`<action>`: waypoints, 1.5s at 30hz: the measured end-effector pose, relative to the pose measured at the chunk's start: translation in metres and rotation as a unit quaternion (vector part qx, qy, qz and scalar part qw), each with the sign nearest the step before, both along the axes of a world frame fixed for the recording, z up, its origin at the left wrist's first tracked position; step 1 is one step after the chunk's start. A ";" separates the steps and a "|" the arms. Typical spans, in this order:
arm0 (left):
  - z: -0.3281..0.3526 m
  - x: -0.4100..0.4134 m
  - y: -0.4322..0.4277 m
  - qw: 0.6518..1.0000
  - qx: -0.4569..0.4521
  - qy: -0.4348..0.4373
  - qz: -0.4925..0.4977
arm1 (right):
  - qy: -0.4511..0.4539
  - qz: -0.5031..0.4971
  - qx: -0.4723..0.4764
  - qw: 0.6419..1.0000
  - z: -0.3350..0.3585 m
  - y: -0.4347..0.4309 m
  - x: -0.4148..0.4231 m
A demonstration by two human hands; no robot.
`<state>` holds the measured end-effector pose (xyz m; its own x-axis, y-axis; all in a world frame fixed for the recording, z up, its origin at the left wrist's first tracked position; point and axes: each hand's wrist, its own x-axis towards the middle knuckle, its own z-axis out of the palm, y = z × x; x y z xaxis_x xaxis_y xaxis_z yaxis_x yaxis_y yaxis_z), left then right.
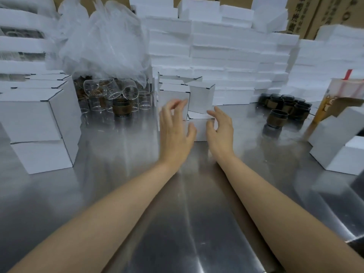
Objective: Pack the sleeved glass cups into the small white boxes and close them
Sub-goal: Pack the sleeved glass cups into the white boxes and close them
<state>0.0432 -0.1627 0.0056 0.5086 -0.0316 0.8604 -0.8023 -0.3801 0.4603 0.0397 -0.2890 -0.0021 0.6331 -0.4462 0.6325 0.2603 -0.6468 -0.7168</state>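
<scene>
Your left hand (175,129) and your right hand (219,131) are both open, with the fingers spread and loosely bent, and they hold nothing; both are a little blurred. Between them, just beyond the thumbs, the small white box (201,134) stands on the steel table (187,213). I cannot tell whether its top is open or whether a cup is inside. I judge it to be light, thin cardboard that dents easily, so take it by two opposite walls, not by a flap. The sleeved cups (285,107) stand in a group well to the right of your right hand. They are glass, fragile and smooth, so grip them around the brown sleeve. Far to the left of your left hand, bare glasses (110,93) lie heaped under a plastic bag (102,42).
</scene>
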 end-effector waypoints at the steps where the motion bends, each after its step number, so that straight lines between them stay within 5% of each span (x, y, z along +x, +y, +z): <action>1: 0.000 -0.015 -0.015 0.998 0.017 0.020 -0.049 | -0.006 0.000 0.014 1.000 0.001 -0.003 -0.007; 4: -0.004 -0.058 -0.064 0.980 0.049 0.101 -0.162 | -0.006 -0.025 0.047 0.999 0.002 -0.026 -0.033; 8: -0.001 -0.090 -0.129 0.956 0.000 0.191 -0.224 | -0.003 -0.197 -0.067 0.978 0.004 -0.078 -0.079; 12: 0.000 -0.110 -0.176 0.922 -0.009 0.218 -0.319 | -0.123 -0.379 -0.176 0.900 0.015 -0.118 -0.124; 15: -0.005 -0.105 -0.196 0.927 0.045 0.188 -0.321 | -0.174 -0.499 -0.082 0.845 0.016 -0.143 -0.145; 18: -0.010 -0.091 -0.207 0.920 0.054 0.267 -0.281 | -0.083 -0.534 0.092 0.836 0.011 -0.162 -0.147; 21: -0.013 -0.077 -0.210 0.892 0.029 0.385 -0.234 | 0.008 -0.513 0.172 0.841 0.007 -0.170 -0.135; 24: -0.015 -0.074 -0.207 0.888 0.007 0.391 -0.244 | 0.028 -0.479 0.241 0.844 0.003 -0.179 -0.129; 29: -0.015 -0.079 -0.190 0.866 -0.043 0.421 -0.266 | 0.070 -0.450 0.227 0.861 0.007 -0.164 -0.136; 32: -0.011 -0.083 -0.173 0.854 -0.060 0.429 -0.287 | 0.080 -0.394 0.163 0.901 0.006 -0.123 -0.139; 39: -0.003 -0.082 -0.051 0.899 -0.080 0.305 -0.303 | 0.024 -0.148 -0.014 0.989 0.000 -0.013 -0.120; 45: 0.004 -0.043 0.058 0.924 -0.102 0.295 -0.221 | -0.026 0.093 -0.133 0.986 -0.001 0.057 -0.073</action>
<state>-0.0001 -0.1042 0.0099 0.8670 -0.2158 0.4491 -0.4457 0.0667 0.8927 -0.0332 -0.2318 -0.0028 0.6512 -0.1398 0.7459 0.4244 -0.7477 -0.5106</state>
